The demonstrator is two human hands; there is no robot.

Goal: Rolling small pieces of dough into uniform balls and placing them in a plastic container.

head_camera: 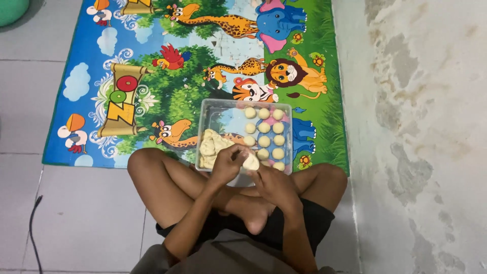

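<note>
Both hands, left hand [229, 163] and right hand [274, 183], pinch a dough piece [250, 162], partly hiding the clear tray [203, 122].

Dim, even indoor light; soft shadows, perhaps slightly blurred.

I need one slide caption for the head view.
Both hands shape a dough piece over a clear tray of dough balls.

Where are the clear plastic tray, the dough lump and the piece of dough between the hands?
clear plastic tray [205, 112]: head view, bare upper left wall.
dough lump [210, 147]: head view, middle of the mass in the tray's left side.
piece of dough [251, 162]: head view, its exposed centre.
</note>
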